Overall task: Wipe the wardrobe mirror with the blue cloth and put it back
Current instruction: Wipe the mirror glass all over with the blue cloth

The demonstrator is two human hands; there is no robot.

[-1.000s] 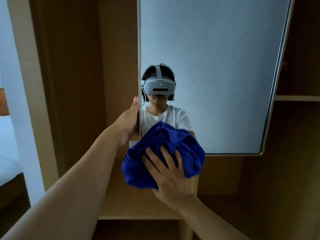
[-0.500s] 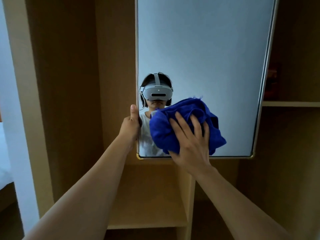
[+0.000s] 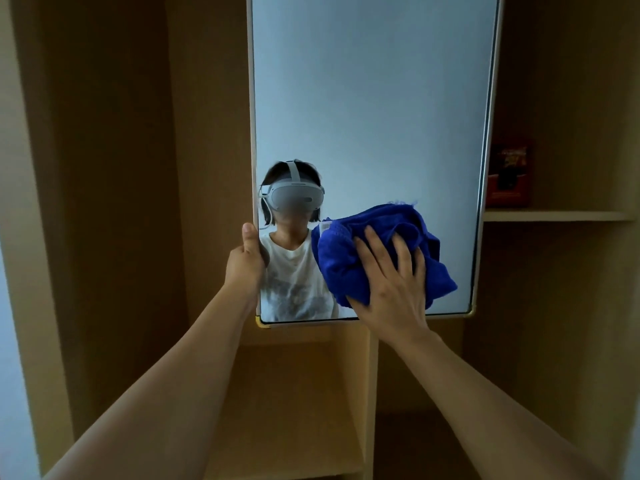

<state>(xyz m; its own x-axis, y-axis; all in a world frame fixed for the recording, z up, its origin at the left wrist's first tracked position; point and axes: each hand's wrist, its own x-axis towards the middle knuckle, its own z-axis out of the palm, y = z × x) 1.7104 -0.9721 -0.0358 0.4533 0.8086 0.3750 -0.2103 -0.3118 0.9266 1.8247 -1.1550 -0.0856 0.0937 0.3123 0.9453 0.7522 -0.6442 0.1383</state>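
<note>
— Surfaces and shapes?

— Tall rectangular wardrobe mirror (image 3: 374,116), smooth and glossy, set in a thin pale frame with rounded lower corners; yellowish trim at the lower left one. Around it, matte tan board panels of the wardrobe (image 3: 104,202), flat and square-edged. Plain shelf (image 3: 557,215) to the right at about cloth height, carrying a dark red box (image 3: 507,174), blurred, print unreadable.

— And the cloth?

— Blue cloth (image 3: 346,251), deep blue, soft, nappy like towelling, bunched into a loose rounded wad with folds and a frayed top edge. Lying against the lower right part of the glass, just above the bottom frame. Small pale label peeking out at its upper left.

— Hands?

— Right hand (image 3: 391,285) spread flat on the wad, fingers straight and fanned, pressing it to the glass. Left hand (image 3: 247,261) wrapped round the mirror's left edge, thumb upright along the front of the frame, remaining fingers behind and out of sight. Both forearms bare.

— In the glass?

— Reflected person in a white printed T-shirt and a grey-white headset (image 3: 294,199), low left.

— Against half a second back?

— Cloth and right hand further right and slightly lower on the glass, no longer overlapping the reflected shirt. Left hand unchanged on the edge. Red box now out from behind the frame.
</note>
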